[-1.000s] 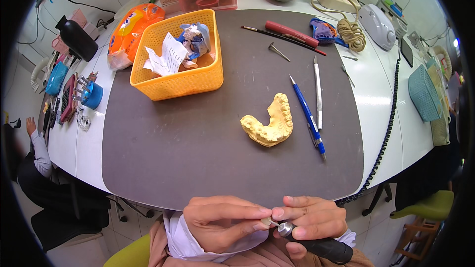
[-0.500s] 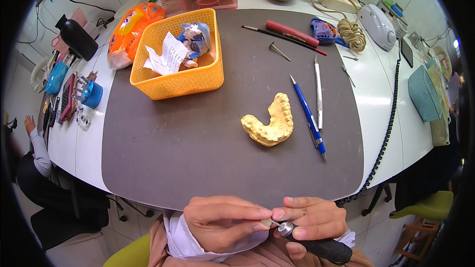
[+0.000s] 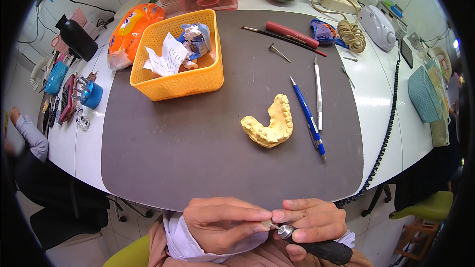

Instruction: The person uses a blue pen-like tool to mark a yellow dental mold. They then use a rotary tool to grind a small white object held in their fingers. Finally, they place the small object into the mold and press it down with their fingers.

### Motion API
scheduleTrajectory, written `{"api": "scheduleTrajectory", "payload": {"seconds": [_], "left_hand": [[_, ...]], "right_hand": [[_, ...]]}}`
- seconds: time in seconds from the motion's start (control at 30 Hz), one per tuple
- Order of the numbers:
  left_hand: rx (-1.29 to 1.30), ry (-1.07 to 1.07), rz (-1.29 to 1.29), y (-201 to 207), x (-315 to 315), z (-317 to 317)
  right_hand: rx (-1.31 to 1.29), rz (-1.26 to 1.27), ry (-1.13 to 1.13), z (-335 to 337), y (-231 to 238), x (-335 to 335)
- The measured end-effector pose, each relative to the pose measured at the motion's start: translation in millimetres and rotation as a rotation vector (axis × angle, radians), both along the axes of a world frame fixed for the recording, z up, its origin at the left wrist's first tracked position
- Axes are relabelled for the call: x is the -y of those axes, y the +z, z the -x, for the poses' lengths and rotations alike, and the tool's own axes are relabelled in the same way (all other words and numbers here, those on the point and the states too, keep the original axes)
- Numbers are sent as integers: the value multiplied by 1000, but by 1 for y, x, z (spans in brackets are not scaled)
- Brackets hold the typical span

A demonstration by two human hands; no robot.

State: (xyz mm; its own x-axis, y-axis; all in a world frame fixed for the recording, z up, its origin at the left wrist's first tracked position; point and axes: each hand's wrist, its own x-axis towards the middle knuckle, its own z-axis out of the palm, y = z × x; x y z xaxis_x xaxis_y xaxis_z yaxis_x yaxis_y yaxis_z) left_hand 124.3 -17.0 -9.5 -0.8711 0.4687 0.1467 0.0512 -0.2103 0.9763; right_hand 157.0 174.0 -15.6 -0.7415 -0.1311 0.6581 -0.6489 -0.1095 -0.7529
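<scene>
At the near edge of the table, my left hand (image 3: 217, 221) pinches a small pale tooth-like piece (image 3: 266, 223) between thumb and fingers. My right hand (image 3: 316, 222) is wrapped round a black rotary handpiece (image 3: 324, 250) with a silver collar. The thin bur in its tip reaches the small piece, and my fingertips meet there. Fingers partly cover the piece, so its full shape is hidden. Beyond my hands, a yellow plaster dental model (image 3: 269, 127) lies on the grey mat (image 3: 198, 158). To its right are a blue mechanical pencil (image 3: 308, 118) and a silver knife handle (image 3: 318, 96).
A yellow basket (image 3: 178, 88) holding crumpled paper stands at the back left, beside an orange bag (image 3: 133, 29). A red tube (image 3: 292, 34), brushes and a screw-like pin (image 3: 279, 52) lie at the back right. A coiled black cord (image 3: 386, 138) runs down the right side.
My hands keep almost the same grip and place, with the small piece slightly turned. At the far left, another person's hand and sleeve have shifted left and down.
</scene>
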Motion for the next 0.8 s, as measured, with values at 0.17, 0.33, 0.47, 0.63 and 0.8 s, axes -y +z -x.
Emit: {"api": "scheduleTrajectory", "payload": {"seconds": [0.17,0.33,0.47,0.63,0.8], "left_hand": [[-10,3,-3,-2,1,-1],[-20,-2,-12,-3,0,0],[10,1,-23,-4,0,-2],[-30,3,-26,-4,0,0],[-31,11,0,-3,0,-1]], "right_hand": [[-66,14,39,4,-2,0],[142,-19,-95,-12,-2,3],[168,7,-105,-12,-1,5],[133,-9,-97,-12,-4,4],[150,-27,-96,-12,-3,3]]}}
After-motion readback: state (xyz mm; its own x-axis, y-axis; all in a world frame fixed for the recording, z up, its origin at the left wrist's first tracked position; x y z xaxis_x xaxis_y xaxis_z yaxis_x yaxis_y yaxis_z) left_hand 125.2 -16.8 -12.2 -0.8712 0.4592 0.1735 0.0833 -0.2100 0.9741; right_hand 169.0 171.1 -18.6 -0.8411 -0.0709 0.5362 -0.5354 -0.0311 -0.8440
